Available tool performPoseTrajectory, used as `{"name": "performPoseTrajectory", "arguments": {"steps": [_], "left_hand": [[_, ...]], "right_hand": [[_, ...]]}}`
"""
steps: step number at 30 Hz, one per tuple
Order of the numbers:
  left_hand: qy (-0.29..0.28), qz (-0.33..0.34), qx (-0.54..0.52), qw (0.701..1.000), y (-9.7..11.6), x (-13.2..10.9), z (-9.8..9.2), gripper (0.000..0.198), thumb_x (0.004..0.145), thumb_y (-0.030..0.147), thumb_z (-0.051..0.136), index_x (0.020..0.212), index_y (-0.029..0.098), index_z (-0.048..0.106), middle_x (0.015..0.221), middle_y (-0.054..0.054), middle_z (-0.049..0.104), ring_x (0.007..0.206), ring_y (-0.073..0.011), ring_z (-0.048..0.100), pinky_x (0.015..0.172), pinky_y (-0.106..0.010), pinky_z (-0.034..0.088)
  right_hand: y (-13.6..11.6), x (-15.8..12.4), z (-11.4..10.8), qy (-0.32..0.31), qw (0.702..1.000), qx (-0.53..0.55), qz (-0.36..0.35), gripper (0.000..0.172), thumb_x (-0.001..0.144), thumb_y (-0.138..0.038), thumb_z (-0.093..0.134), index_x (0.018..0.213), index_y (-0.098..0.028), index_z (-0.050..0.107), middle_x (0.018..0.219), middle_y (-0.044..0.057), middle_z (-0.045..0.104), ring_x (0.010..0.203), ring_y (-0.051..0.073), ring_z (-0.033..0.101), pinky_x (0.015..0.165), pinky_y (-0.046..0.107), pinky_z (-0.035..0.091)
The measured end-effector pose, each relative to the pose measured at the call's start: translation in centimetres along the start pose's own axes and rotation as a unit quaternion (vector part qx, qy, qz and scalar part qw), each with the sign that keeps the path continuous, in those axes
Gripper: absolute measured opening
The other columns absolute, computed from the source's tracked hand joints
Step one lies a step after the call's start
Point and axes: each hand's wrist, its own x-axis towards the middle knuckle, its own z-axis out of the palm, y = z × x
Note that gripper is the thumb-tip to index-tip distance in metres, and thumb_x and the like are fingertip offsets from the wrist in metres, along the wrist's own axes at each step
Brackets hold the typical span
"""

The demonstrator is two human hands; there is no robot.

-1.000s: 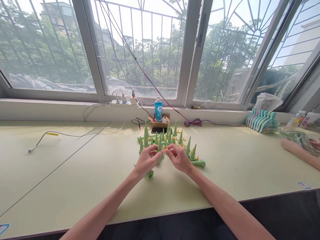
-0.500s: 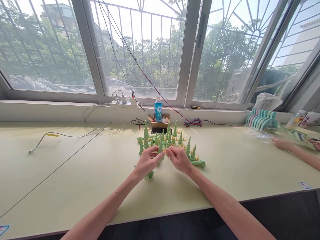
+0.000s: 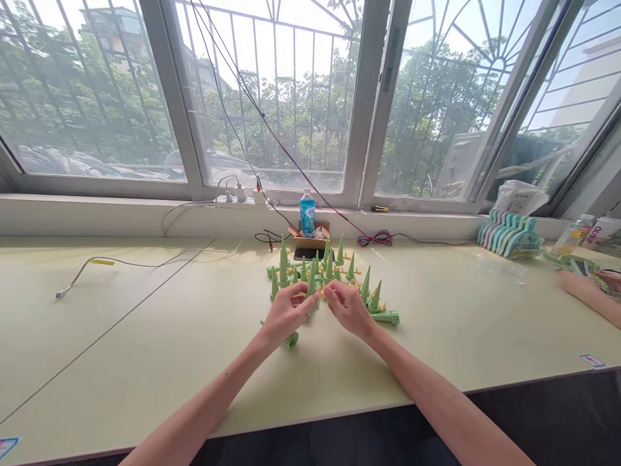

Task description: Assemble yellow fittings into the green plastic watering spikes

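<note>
My left hand and my right hand meet over a cluster of green cone-shaped spikes standing on the pale table. Both hands are closed in a pinch around one green spike with a small yellow piece at its side. Another green spike lies flat under my left wrist. One more lies on its side to the right of my right hand.
A blue drink bottle and a small cardboard box stand by the window sill. Cables trail over the left of the table. At the far right another person's hands hold a packet, near stacked pastel hangers.
My hands have stayed in place on the spike, with only slight finger movement. The other person's arm at the right has drawn back toward the frame's edge.
</note>
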Motion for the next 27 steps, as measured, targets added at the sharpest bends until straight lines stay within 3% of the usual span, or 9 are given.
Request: {"name": "performPoseTrajectory", "arguments": {"steps": [5,13,27], "left_hand": [[0.012,-0.01,-0.009,1.0,0.0,0.1,0.0,0.031,0.078,0.044,0.067,0.074,0.016,0.055,0.058,0.006,0.04,0.043,-0.0054,0.038,0.037,-0.017,0.028],[0.004,-0.011,0.007,1.0,-0.1,0.0,-0.1,0.03,0.078,0.044,0.068,0.078,0.016,0.057,0.059,0.005,0.044,0.043,-0.0052,0.035,0.037,-0.018,0.024],[-0.015,0.044,0.063,0.997,-1.4,0.1,-0.5,0.026,0.082,0.038,0.064,0.074,0.018,0.049,0.059,0.006,0.03,0.05,-0.0071,0.026,0.041,-0.019,0.019]], "right_hand": [[-0.3,-0.1,0.0,-0.019,0.998,0.059,-0.006,0.023,0.096,-0.042,0.045,0.092,-0.02,0.049,0.055,-0.006,0.043,0.046,0.01,0.037,0.046,0.023,0.028],[0.0,0.0,-0.1,-0.019,0.999,0.037,0.0,0.023,0.096,-0.039,0.045,0.084,-0.02,0.049,0.056,-0.006,0.041,0.048,0.01,0.032,0.047,0.024,0.026],[0.2,0.0,-0.1,-0.003,1.0,-0.025,-0.005,0.041,0.098,-0.042,0.038,0.065,-0.019,0.045,0.052,-0.005,0.039,0.047,0.01,0.035,0.049,0.024,0.028]]}}
